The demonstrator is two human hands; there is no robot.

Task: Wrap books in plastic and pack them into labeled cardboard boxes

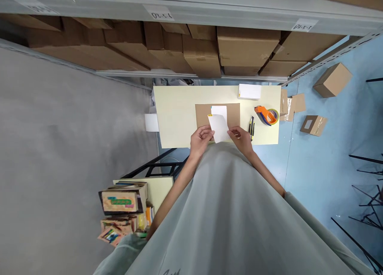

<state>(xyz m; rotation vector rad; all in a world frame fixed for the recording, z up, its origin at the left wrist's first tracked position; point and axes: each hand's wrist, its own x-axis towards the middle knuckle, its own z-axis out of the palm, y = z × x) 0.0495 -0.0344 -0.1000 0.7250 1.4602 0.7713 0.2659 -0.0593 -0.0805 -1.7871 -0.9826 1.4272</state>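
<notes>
My left hand (pixel 202 138) and my right hand (pixel 241 137) both pinch a white sheet of paper (pixel 219 127) at its lower corners, holding it just above the near edge of a pale yellow table (pixel 176 115). Under the sheet lies a flat brown cardboard piece (pixel 231 112) with another white slip (pixel 219 109) on it. A small yellow bit shows at the sheet's upper left corner.
An orange tape dispenser (pixel 266 115), black and yellow pens (pixel 251 127) and a white stack (pixel 249 91) lie on the table's right side. Shelves of cardboard boxes (pixel 245 47) stand behind. Loose boxes (pixel 332 80) sit on the blue floor. Colourful boxes (pixel 122 201) are stacked at lower left.
</notes>
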